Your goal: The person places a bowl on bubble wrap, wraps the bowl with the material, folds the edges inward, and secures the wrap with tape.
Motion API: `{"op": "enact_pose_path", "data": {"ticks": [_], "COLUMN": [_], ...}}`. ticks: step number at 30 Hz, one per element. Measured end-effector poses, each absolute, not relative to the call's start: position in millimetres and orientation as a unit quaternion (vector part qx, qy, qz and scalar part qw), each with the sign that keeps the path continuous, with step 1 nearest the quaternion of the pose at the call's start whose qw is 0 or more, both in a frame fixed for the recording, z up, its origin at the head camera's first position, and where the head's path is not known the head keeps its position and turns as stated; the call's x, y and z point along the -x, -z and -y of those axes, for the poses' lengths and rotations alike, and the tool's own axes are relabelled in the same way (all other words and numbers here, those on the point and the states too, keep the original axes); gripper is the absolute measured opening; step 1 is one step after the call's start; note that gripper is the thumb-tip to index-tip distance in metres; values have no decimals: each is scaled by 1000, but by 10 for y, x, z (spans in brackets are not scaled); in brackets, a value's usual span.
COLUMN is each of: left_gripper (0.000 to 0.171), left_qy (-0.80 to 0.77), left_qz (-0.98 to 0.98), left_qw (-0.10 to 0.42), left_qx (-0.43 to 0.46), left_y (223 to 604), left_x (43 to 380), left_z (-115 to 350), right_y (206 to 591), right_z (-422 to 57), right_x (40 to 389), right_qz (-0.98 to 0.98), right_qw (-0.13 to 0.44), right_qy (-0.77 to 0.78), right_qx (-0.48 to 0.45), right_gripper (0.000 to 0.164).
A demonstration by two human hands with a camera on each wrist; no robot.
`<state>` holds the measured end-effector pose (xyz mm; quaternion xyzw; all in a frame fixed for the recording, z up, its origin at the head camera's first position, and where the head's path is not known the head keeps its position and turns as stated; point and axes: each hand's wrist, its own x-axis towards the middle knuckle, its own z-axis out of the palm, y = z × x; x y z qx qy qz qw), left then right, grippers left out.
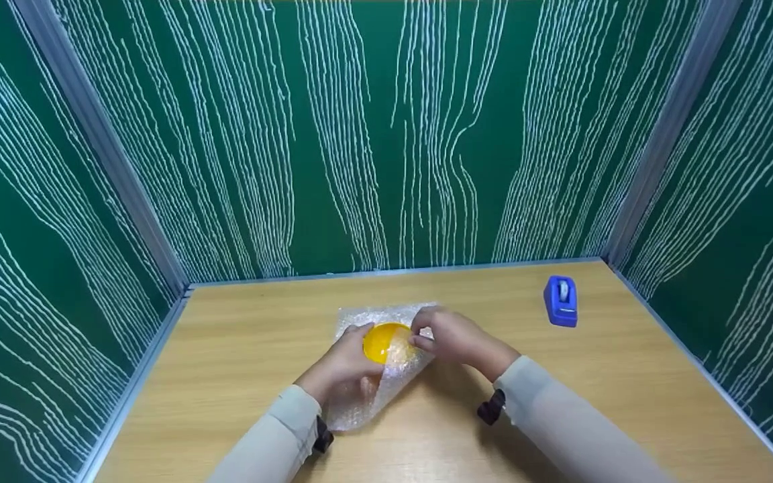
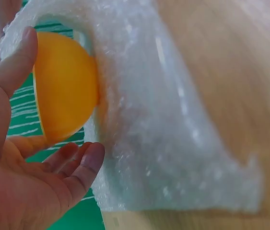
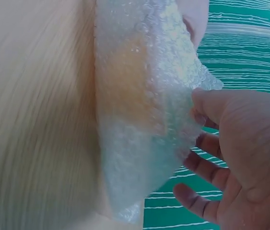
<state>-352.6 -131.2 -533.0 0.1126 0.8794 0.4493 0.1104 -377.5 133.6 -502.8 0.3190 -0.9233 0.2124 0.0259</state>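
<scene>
Presently on the wooden table (image 1: 225, 349), centre front: one yellow plastic bowl (image 1: 384, 341), half swathed in a sheet of bubble wrap (image 1: 366, 402). Your left hand (image 1: 341, 365) cups the bowl's side, thumb on its rim, fingers loosely curled. Your right hand (image 1: 450, 335) pinches the wrap's upper edge over the bowl. Likely handling: bowl light, rigid, smooth, apt to slip; wrap limp and springy. Hold the bowl by its rim, the wrap by its edges. Blue tape dispenser (image 1: 561, 301) stands well apart, right rear
</scene>
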Motion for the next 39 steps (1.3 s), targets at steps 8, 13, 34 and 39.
{"op": "enact_pose_path", "data": {"ticks": [8, 13, 34, 39], "left_gripper": [66, 42, 14, 11], "left_qy": [-473, -480, -472, -472], "left_qz": [-867, -869, -880, -881], "left_qw": [144, 101, -13, -6], "left_qx": [-60, -66, -58, -36], "left_y": [5210, 5203, 5357, 5371], "left_x": [3565, 3616, 3812, 3830], "left_z": [1383, 1293, 1065, 1050], "right_y": [5134, 5189, 5359, 5357], "right_z": [-1201, -1151, -1067, -1052], "right_x": [3869, 3919, 4090, 4090], "right_qz": [927, 931, 929, 928], "right_qw": [0, -8, -5, -8], "right_qy": [-256, -262, -293, -298], "right_qx": [-274, -253, -226, -225], "right_gripper": [15, 13, 16, 17]}}
